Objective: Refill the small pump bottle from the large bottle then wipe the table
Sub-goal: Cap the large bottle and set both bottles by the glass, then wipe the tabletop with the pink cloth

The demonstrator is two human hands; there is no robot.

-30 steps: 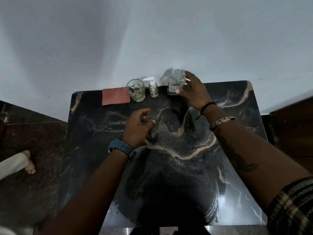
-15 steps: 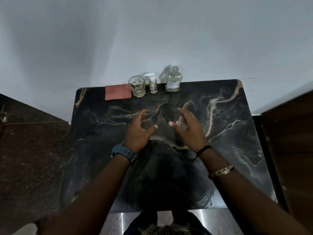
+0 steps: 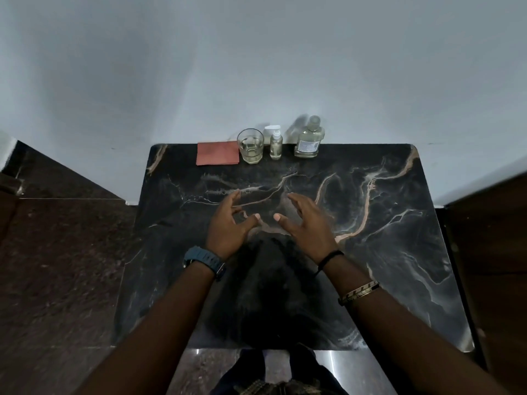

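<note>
Hovering over the table [image 3: 399,252], left hand [image 3: 228,226] and right hand [image 3: 308,226] keep each grip released, holding nothing.

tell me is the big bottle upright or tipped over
Upright. The big bottle stands on its base at the back of the table, cap on top, with neither hand touching it.
</note>
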